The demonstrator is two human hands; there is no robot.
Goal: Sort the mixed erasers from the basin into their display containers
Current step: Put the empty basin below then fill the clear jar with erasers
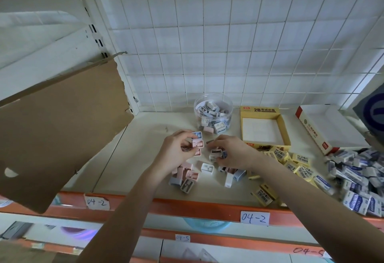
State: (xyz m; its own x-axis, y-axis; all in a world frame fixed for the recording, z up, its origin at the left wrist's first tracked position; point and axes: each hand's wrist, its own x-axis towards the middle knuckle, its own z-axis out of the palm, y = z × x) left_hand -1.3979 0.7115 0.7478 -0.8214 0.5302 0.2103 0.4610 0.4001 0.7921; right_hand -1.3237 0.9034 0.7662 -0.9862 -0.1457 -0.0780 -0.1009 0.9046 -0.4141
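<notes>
Pinching pink erasers [197, 143] in left hand [176, 153] — pale erasers [215, 153] in right hand [233, 152]

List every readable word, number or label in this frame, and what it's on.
"04-2": left paper tag, upper shelf edge.
"04-2": right paper tag, same edge.
"04-5": small tag, lower edge.
"04-" then unclear: writing at lower right.
"2B": yellow box flap; other characters blurred.
Too small: print on white box, eraser sleeves.

Pastel erasers [188, 176] scattered loose; clear jar [213, 117] upright, perhaps half-full
</notes>
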